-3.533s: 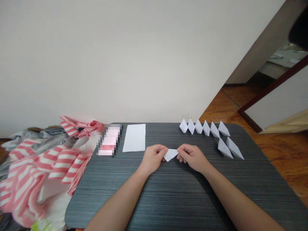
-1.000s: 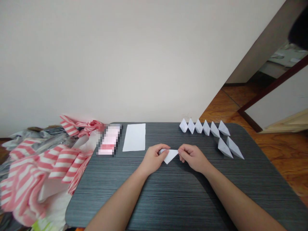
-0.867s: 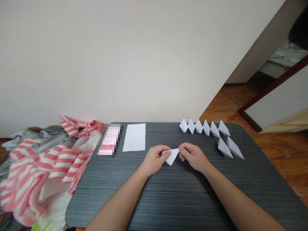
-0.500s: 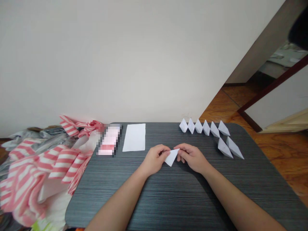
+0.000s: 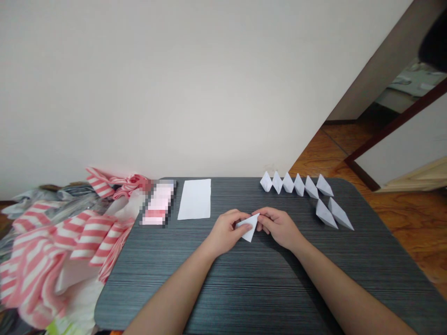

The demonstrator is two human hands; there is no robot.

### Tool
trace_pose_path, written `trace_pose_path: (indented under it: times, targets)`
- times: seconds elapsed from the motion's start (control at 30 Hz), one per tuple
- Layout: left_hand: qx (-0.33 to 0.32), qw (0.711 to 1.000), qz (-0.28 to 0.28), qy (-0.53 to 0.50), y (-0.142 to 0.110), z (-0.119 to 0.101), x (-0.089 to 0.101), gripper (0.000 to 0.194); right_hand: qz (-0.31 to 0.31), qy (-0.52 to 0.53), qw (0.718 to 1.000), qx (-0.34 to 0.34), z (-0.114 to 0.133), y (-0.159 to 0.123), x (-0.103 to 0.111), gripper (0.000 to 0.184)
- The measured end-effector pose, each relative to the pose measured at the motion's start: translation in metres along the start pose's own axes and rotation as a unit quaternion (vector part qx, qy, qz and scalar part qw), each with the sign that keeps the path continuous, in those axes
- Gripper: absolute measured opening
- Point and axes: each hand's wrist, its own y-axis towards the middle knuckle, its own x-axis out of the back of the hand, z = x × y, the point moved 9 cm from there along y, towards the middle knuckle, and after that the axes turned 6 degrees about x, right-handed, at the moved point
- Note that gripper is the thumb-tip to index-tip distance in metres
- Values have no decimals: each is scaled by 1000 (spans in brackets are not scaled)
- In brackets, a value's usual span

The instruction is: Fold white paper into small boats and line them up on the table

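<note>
A small white folded paper (image 5: 250, 234), showing a triangular face, is held between both hands above the middle of the table. My left hand (image 5: 226, 231) pinches its left side, the thumb lying across the front face. At its upper right corner, my right hand (image 5: 278, 226) grips the tip between thumb and fingers. The paper's back is hidden by the fingers. Several folded white paper boats (image 5: 288, 183) line the table's far right edge, and two more pointed ones (image 5: 327, 216) lie nearer, right of my right hand.
The dark wood-grain table (image 5: 223, 293) stands against a pale wall (image 5: 209, 93). A stack of white paper sheets (image 5: 195, 199) lies at the back left, beside a blurred-out rectangular object (image 5: 159, 202). Striped red-and-white cloth (image 5: 35, 270) is heaped off the table's left side.
My left thumb has slid right across the paper's front face. The paper has tilted slightly, its upper corner rising a little. My right hand has barely moved.
</note>
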Motion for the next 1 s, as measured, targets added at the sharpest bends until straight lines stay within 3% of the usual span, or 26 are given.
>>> trace_pose_path:
  times: [0.2, 0.43, 0.7, 1.0]
  targets:
    - [-2, 1000, -1, -23, 0, -1, 1, 22, -10, -40, 999, 3, 2, 1, 3, 21]
    - [50, 997, 6, -64, -1, 11, -2, 21, -19, -101, 988, 112, 32, 4, 5, 15]
    - [81, 993, 13, -81, -2, 21, -6, 22, -13, -115, 992, 45, 13, 1, 2, 20]
    - [46, 999, 14, 13, -2, 13, -5, 21, -23, -183, 981, 62, 23, 2, 0, 20]
